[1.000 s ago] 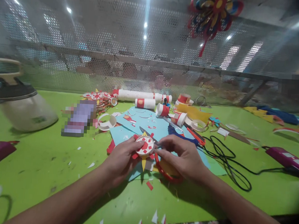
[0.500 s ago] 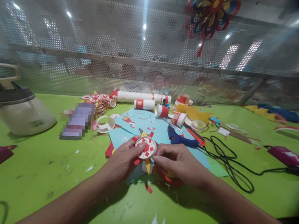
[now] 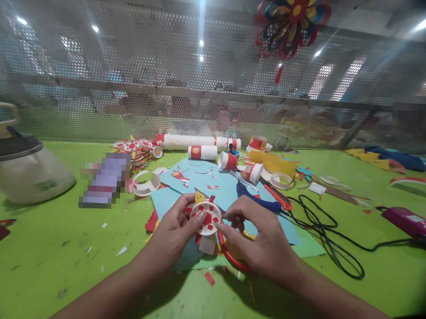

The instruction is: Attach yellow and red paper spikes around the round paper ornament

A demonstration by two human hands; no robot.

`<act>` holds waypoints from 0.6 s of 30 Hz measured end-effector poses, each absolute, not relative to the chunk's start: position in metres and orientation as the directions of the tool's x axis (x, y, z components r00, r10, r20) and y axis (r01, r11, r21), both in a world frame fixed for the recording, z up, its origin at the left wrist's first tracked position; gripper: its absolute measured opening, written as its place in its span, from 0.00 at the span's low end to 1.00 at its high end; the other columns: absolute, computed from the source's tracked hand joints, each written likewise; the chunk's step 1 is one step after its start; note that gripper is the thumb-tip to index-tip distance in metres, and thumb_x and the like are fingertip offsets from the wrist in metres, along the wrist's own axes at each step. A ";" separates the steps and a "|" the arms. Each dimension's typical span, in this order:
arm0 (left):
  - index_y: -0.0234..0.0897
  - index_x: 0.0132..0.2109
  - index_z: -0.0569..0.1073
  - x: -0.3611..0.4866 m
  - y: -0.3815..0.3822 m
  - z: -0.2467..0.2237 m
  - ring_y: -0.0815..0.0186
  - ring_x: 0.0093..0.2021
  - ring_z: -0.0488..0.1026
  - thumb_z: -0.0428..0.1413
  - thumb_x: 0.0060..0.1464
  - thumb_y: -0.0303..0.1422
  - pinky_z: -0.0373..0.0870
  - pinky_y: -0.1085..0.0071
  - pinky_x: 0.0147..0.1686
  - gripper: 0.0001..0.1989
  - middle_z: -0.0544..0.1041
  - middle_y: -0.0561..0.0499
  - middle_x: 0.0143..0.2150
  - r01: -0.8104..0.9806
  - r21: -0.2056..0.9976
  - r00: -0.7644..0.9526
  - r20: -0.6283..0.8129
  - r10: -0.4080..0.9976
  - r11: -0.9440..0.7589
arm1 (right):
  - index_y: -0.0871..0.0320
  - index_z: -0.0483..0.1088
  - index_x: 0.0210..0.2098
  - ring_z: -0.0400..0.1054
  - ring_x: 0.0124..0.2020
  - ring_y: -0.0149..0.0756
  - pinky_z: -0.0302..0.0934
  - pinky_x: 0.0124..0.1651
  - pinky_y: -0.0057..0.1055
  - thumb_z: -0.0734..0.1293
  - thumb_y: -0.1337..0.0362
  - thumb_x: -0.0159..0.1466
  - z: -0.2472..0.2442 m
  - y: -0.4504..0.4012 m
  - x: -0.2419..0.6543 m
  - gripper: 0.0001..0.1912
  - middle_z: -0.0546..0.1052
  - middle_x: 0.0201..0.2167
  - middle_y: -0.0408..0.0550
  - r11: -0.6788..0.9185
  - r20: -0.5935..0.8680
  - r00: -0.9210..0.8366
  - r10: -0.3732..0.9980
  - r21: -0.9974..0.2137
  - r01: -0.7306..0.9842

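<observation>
A small paper turtle (image 3: pixel 207 218) has a round white shell with red patches, a yellow head with dots and red legs. My left hand (image 3: pixel 181 219) grips it by the left side, thumb on the shell. My right hand (image 3: pixel 262 233) is at the turtle's right rim, thumb and forefinger tips close together and the other fingers curled. Whatever those fingertips pinch is too small to make out. Below this hand show red scissors handles (image 3: pixel 231 256), partly hidden. A blue glue gun (image 3: pixel 255 200) lies just behind it.
Blue paper sheets (image 3: pixel 194 177) cover the middle of the green table. Paper cups (image 3: pixel 202 153), a tape roll (image 3: pixel 281 180) and an orange cutter (image 3: pixel 277 197) lie beyond. Finished-looking turtles (image 3: pixel 138 148) are piled back left, near a phone (image 3: pixel 105 180). A black cable (image 3: pixel 323 232) loops at right.
The turtle has tilted, its yellow head turning left. My right hand has lifted and its fingers have shifted at the rim. The view has moved slightly, and the red scissors handles show more.
</observation>
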State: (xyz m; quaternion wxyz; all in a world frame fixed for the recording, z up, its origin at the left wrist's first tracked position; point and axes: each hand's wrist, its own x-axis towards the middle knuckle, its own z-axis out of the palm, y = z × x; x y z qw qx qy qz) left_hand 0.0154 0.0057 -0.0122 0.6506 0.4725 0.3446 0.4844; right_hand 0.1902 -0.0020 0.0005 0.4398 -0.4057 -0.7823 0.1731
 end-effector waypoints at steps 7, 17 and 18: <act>0.39 0.45 0.67 0.020 0.003 -0.010 0.69 0.30 0.72 0.59 0.51 0.33 0.67 0.73 0.32 0.14 0.77 0.49 0.39 -0.263 0.963 0.264 0.011 0.964 0.061 | 0.61 0.66 0.28 0.61 0.29 0.33 0.55 0.31 0.30 0.62 0.68 0.63 -0.007 -0.005 0.187 0.06 0.67 0.27 0.47 0.663 0.643 -0.321 0.695 -0.403 0.631; 0.37 0.47 0.67 0.019 0.004 -0.018 0.63 0.41 0.71 0.58 0.52 0.32 0.66 0.68 0.41 0.15 0.75 0.45 0.44 -0.273 0.958 0.331 0.007 0.944 0.089 | 0.61 0.63 0.27 0.58 0.26 0.32 0.52 0.29 0.30 0.59 0.69 0.64 -0.010 -0.007 0.181 0.09 0.65 0.26 0.47 0.623 0.604 -0.350 0.716 -0.328 0.710; 0.36 0.47 0.67 0.018 0.004 -0.019 0.63 0.41 0.71 0.58 0.52 0.32 0.66 0.67 0.40 0.15 0.75 0.44 0.44 -0.273 0.958 0.339 0.009 0.941 0.089 | 0.60 0.62 0.26 0.58 0.25 0.32 0.52 0.28 0.30 0.59 0.68 0.64 -0.011 -0.007 0.181 0.09 0.65 0.25 0.46 0.623 0.600 -0.354 0.717 -0.324 0.712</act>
